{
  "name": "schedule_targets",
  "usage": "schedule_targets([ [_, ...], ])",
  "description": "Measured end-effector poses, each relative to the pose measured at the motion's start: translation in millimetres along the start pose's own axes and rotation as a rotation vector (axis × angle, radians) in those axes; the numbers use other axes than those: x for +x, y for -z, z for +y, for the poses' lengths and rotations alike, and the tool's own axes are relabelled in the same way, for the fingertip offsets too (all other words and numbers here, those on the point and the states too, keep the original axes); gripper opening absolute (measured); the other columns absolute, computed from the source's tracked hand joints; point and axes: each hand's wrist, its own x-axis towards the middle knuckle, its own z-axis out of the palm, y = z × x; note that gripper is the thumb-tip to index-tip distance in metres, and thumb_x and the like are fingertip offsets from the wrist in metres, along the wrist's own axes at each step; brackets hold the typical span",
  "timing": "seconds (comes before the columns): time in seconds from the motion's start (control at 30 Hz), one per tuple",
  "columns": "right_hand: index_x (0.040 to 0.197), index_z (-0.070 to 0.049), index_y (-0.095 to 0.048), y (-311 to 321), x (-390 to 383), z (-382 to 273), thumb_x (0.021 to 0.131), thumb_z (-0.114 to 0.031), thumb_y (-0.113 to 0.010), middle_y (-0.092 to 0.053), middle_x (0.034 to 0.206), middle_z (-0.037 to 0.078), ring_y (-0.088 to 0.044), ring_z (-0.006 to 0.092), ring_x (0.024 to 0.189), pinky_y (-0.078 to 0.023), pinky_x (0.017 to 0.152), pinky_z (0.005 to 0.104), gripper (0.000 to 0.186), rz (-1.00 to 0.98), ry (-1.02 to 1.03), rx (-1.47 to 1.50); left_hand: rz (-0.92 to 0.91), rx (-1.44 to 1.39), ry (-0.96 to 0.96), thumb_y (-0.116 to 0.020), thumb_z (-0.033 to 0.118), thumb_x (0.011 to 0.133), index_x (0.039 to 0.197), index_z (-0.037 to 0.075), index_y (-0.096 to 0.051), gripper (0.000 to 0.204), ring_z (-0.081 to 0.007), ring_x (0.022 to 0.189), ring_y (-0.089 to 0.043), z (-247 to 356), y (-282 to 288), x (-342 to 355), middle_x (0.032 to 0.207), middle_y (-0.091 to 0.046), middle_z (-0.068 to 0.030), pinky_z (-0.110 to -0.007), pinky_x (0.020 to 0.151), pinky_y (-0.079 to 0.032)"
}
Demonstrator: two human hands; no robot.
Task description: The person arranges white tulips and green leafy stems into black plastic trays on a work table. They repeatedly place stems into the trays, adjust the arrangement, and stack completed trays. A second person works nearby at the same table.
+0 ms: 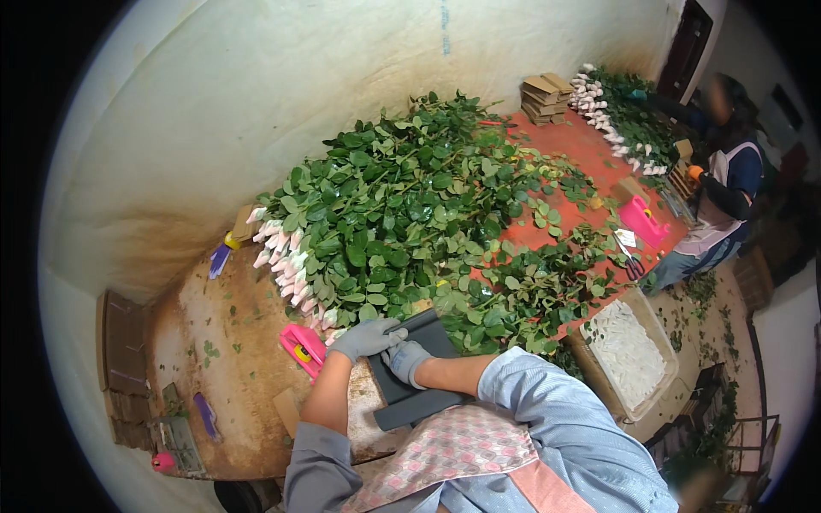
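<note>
My left hand (369,338), in a grey glove, is over a dark grey angled board (410,350) at the table's near edge. Close against it, my right hand (404,362), gloved too, rests over the same board. Both sets of fingers are bent and come together there; what they pinch, if anything, is hidden. Just beyond lies a large heap of leafy rose stems (402,205), with pale pink rose buds (286,265) along its left side. A pink tape dispenser (302,349) sits left of my left hand.
A tub of white pieces (629,355) stands at right. Farther off are scissors (631,256), another pink dispenser (641,221), stacked cardboard (545,98) and more roses (629,120). A person (727,188) works at the far right. Purple-handled tools (220,256) lie at left.
</note>
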Motion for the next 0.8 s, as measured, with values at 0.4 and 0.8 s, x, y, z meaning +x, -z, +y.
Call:
schedule_targets([
  [0.4, 0.140, -0.001, -0.055, 25.2, -16.6, -2.1, 0.095, -0.015, -0.055, -0.062, 0.123, 0.019, -0.067, 0.0330, 0.107, -0.056, 0.085, 0.0434, 0.047, 0.015, 0.019, -0.020, -0.070, -0.283, 0.079, -0.042, 0.059, 0.104, 0.136, 0.004, -0.062, 0.067, -0.0320, 0.126, -0.060, -10.2, 9.0, 9.9, 0.136, -0.065, -0.0180, -0.035, 0.108, -0.042],
  [0.8, 0.123, -0.011, -0.070, 52.9, -16.3, -18.8, 0.096, -0.020, -0.051, -0.070, 0.126, 0.013, -0.069, 0.0293, 0.108, -0.054, 0.088, 0.0434, 0.034, 0.073, 0.037, -0.003, 0.601, 0.232, -0.239, -0.067, 0.043, 0.093, 0.113, 0.004, -0.070, 0.044, -0.0404, 0.099, -0.067, 34.6, -16.1, -32.8, 0.104, -0.071, -0.0206, -0.049, 0.086, -0.052],
])
